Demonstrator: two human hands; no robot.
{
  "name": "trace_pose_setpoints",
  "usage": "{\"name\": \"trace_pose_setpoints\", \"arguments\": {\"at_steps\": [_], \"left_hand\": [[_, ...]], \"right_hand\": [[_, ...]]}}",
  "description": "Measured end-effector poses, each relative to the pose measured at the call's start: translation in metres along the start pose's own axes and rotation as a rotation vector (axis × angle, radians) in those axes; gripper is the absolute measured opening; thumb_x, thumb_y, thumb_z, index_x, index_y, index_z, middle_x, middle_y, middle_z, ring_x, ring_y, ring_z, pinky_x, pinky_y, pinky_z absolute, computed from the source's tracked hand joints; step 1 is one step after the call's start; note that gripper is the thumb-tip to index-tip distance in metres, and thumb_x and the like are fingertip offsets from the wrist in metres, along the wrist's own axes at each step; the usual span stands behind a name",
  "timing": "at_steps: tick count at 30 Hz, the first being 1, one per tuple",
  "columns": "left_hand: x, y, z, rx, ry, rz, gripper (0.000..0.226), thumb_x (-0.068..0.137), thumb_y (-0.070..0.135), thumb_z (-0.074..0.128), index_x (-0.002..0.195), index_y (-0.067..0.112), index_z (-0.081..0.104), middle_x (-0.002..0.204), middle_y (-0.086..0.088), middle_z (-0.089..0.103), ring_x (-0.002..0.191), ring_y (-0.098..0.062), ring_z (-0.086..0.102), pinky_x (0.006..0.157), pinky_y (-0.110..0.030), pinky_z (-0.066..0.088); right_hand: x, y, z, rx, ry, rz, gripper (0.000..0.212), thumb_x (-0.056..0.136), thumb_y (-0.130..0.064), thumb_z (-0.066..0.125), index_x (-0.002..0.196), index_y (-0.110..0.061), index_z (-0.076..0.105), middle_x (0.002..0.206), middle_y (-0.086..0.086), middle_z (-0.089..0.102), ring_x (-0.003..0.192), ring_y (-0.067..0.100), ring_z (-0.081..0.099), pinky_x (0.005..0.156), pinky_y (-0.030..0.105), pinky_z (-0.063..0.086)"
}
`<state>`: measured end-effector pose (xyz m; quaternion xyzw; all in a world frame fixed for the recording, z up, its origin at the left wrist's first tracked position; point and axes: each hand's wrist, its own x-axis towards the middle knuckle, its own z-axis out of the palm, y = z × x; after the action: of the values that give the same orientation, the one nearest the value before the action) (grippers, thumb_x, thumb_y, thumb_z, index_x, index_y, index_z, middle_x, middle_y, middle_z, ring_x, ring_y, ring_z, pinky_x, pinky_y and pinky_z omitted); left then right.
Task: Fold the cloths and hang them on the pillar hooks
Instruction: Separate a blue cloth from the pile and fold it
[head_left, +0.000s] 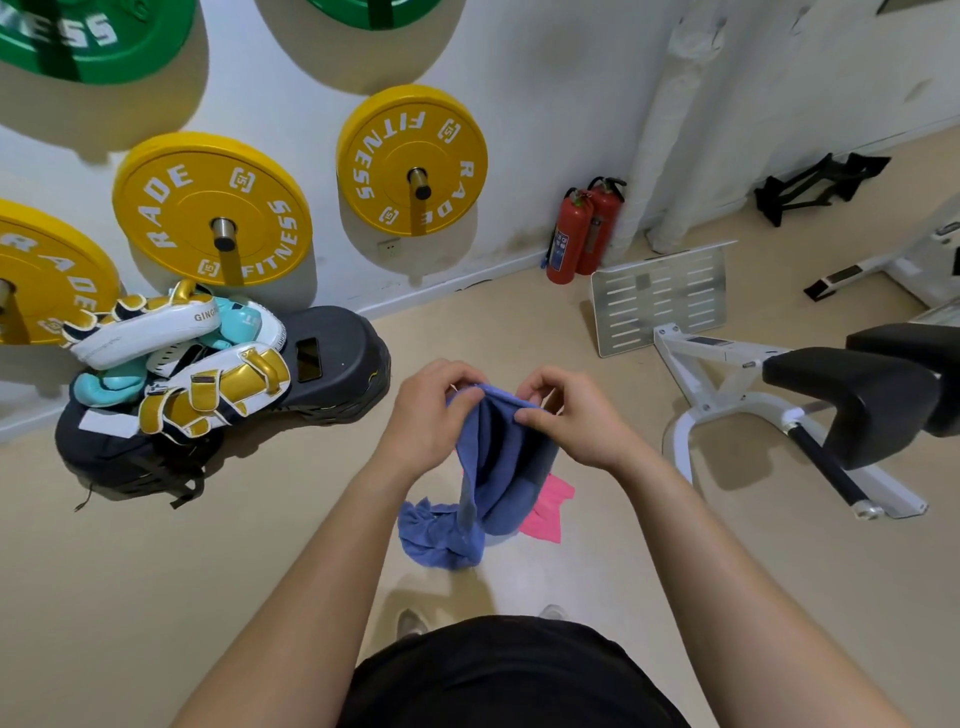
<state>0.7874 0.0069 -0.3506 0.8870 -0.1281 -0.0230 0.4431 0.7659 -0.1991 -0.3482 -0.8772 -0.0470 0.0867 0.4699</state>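
Note:
A blue cloth (498, 467) hangs in front of me, doubled over so its two halves droop toward the floor. My left hand (431, 410) pinches its top edge on the left, and my right hand (566, 410) pinches the same edge on the right. Beneath it on the beige floor lie another blue cloth (431, 535), crumpled, and a pink cloth (548, 512) partly hidden behind the hanging one. No pillar hooks are in view.
Yellow weight plates (208, 208) hang on pegs on the white wall. Boxing pads (171, 364) are piled on a dark bag (332, 364) at the left. Two red fire extinguishers (584, 234) stand by the wall. A white bench frame (727, 405) with black pads is at the right.

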Motion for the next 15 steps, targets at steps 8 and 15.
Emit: {"name": "trace_pose_setpoints", "arguments": {"at_steps": [8,15], "left_hand": [[0.011,-0.025,-0.036,0.171,0.142,-0.069,0.016,0.092,0.008,0.06,0.092,0.021,0.07,0.091,0.004,0.061,0.085,-0.011,0.053,0.08,-0.024,0.039],[0.02,-0.062,-0.07,0.232,0.228,-0.243,0.013,0.094,0.013,0.058,0.095,0.02,0.068,0.1,-0.004,0.065,0.092,-0.019,0.056,0.082,-0.03,0.04]], "right_hand": [[-0.018,0.042,0.012,-0.103,-0.093,0.106,0.013,0.083,-0.017,0.073,0.081,-0.02,0.061,0.072,-0.008,0.06,0.06,0.005,0.047,0.058,0.024,0.04],[-0.032,0.072,-0.003,-0.227,-0.029,0.212,0.008,0.085,-0.016,0.071,0.081,-0.016,0.064,0.078,0.001,0.067,0.065,0.014,0.055,0.063,0.032,0.043]]}}
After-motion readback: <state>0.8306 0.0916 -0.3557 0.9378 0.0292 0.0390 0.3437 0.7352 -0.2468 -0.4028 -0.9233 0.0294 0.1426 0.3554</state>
